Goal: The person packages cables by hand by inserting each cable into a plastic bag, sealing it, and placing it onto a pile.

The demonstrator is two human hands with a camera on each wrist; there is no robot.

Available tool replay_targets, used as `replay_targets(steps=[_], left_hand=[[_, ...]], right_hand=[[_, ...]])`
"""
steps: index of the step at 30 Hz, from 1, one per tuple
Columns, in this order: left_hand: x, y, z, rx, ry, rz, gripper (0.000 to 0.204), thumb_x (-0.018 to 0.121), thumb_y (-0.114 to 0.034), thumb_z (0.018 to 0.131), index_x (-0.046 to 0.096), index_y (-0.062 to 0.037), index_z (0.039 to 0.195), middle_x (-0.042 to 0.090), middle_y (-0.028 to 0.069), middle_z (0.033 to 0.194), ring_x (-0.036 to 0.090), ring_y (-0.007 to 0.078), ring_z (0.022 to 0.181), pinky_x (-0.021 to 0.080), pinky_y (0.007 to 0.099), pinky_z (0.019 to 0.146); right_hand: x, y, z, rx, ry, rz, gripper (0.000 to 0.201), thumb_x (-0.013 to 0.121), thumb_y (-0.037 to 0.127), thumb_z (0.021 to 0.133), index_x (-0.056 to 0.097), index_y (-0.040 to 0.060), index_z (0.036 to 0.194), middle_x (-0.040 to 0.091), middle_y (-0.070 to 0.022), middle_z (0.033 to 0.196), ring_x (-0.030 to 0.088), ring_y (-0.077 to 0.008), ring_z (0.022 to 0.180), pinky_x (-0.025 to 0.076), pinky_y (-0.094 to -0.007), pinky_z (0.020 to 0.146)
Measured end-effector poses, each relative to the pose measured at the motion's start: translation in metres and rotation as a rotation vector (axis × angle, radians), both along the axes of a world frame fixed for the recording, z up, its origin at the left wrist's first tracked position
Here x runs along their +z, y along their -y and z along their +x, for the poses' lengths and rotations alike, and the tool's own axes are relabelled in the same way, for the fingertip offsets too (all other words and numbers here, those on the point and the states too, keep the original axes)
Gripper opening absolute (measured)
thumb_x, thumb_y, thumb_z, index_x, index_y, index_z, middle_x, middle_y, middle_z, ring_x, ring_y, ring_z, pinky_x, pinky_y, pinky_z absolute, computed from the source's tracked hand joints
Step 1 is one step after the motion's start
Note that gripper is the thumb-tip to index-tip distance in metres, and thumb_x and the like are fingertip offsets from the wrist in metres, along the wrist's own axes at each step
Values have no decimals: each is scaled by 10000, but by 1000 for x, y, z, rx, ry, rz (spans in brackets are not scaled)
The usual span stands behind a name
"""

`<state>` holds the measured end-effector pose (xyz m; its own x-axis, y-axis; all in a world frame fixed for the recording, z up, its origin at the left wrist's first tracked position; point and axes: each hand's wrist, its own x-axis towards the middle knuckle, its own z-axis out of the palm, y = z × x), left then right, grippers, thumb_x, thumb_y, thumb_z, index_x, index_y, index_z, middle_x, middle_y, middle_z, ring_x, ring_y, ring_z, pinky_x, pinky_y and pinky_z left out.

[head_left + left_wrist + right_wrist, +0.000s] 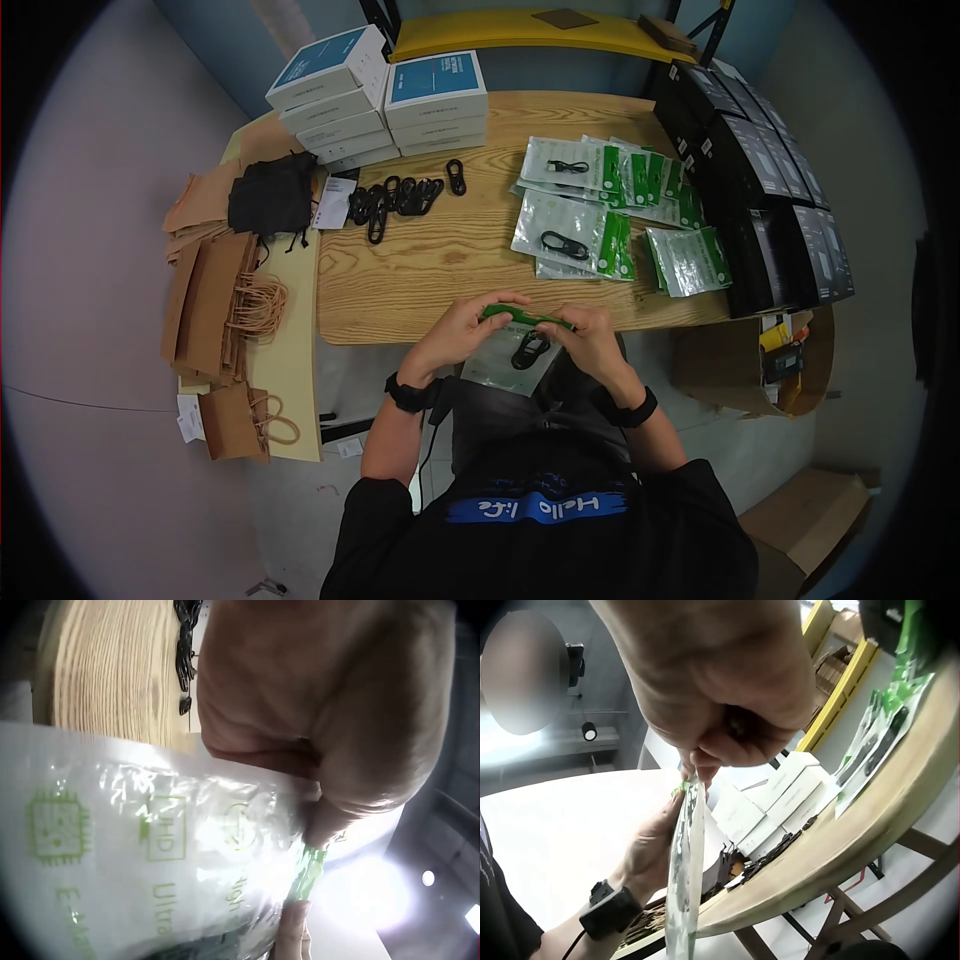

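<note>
Both hands hold a clear plastic pouch (493, 362) with a green top band, just in front of the table's near edge. A coiled black cable (531, 349) shows inside it. My left hand (462, 328) pinches the green top at one end, and my right hand (592, 345) pinches it at the other. In the left wrist view, green print and a chip icon mark the pouch (120, 825), with the left thumb at its top edge. Seen edge-on in the right wrist view, the pouch (684, 877) hangs down from the fingers.
Filled pouches (570, 230) lie at the table's right, beside stacked black boxes (755, 165). Several coiled cables (390, 200) lie near white boxes (435, 95) at back left. Paper bags (210, 300) and a black cloth pouch (272, 195) sit at far left. A carton (710, 370) stands below right.
</note>
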<state>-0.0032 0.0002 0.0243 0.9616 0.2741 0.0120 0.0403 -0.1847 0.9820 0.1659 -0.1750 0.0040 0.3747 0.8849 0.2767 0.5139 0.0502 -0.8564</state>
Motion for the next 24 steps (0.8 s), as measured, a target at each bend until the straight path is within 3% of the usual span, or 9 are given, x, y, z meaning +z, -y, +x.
replay_targets(steps=[4, 6, 7, 9, 10, 12, 18, 22, 24], left_hand=[[-1, -1, -2, -30, 47, 23, 339, 554, -202, 1050, 616, -71, 1356, 698, 46, 1233, 632, 134, 1082, 488, 292, 931], [2, 1, -1, 15, 63, 26, 369, 522, -249, 1064, 596, -99, 1393, 728, 78, 1055, 632, 124, 903, 497, 280, 825], [-1, -1, 0, 17, 64, 28, 369, 522, -249, 1064, 596, -99, 1393, 728, 78, 1055, 632, 124, 903, 497, 280, 825], [-5, -5, 2, 33, -69, 207, 366, 521, -277, 1063, 613, -114, 1377, 674, 120, 813, 572, 129, 701, 473, 288, 677], [0, -6, 4, 32, -69, 209, 366, 521, -277, 1063, 613, -114, 1377, 674, 120, 813, 572, 129, 701, 473, 288, 677], [12, -6, 7, 53, -114, 308, 314, 556, -294, 1043, 679, -122, 1276, 583, 146, 641, 566, 187, 561, 438, 336, 563], [9, -23, 24, 133, -99, 704, 245, 636, -344, 983, 769, -142, 1016, 616, 138, 627, 615, 312, 570, 449, 398, 542], [7, -24, 36, 186, -73, 708, 245, 647, -361, 975, 780, -159, 1010, 616, 137, 629, 621, 275, 550, 449, 383, 542], [9, -25, 38, 190, -141, 532, 272, 632, -364, 986, 774, -144, 1060, 673, 106, 682, 647, 231, 586, 456, 359, 557]], right_hand=[[5, 4, 7, 18, -66, -142, 204, 765, 168, 905, 711, -9, 820, 628, -97, 647, 599, -189, 552, 431, -321, 520], [0, 7, 16, 91, -212, -328, 225, 715, 150, 962, 713, -28, 824, 624, -46, 600, 587, -81, 503, 433, -251, 457], [0, 8, 16, 93, -211, -326, 225, 715, 150, 962, 713, -28, 824, 624, -46, 600, 587, -81, 503, 433, -251, 457], [2, 12, 13, 63, -279, -261, 251, 682, 148, 984, 705, -24, 803, 626, -38, 572, 573, -73, 454, 429, -235, 413], [5, 12, 14, 62, -279, -259, 251, 682, 148, 984, 705, -24, 803, 626, -38, 572, 573, -73, 454, 429, -235, 413], [14, 11, 12, 10, -205, -244, 292, 685, 175, 982, 689, -18, 763, 641, -56, 576, 605, -95, 465, 453, -257, 418], [18, 2, 18, -69, -239, -233, 293, 650, 130, 1001, 647, -14, 746, 644, -46, 573, 587, -74, 452, 429, -240, 400], [12, -2, 26, -74, -266, -235, 266, 663, 174, 999, 706, -33, 836, 644, -54, 578, 588, -89, 449, 457, -253, 416], [7, -5, 28, -95, -265, -186, 267, 648, 183, 1013, 707, -34, 869, 640, -51, 578, 578, -78, 447, 446, -251, 408]])
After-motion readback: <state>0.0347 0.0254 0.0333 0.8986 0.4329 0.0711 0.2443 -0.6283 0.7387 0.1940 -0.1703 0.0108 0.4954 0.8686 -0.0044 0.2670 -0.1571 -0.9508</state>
